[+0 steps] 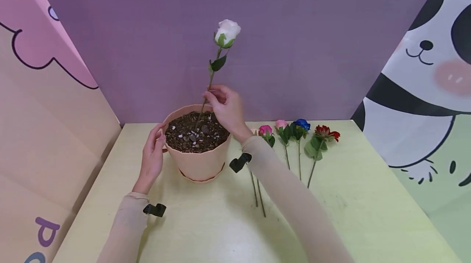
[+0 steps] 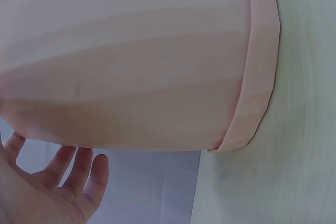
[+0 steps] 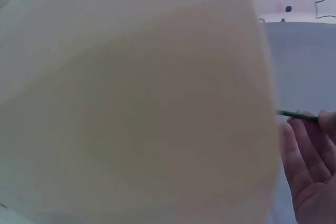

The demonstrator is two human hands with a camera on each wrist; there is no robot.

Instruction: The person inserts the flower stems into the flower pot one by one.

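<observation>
Purple backdrop (image 1: 294,50) between printed panda (image 1: 423,91) and pink cartoon figure (image 1: 40,40)

Blurred peach pot (image 3: 152,114) fills most of view; right hand (image 3: 316,190) pinches 1 green stem (image 3: 298,115).

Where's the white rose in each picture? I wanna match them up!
Head: the white rose is at upper middle, leaning right.
Left wrist: it isn't there.
Right wrist: just a bit of its green stem at the right edge, pinched by the right hand.
Shared landmark: the peach flowerpot, in all three.
</observation>
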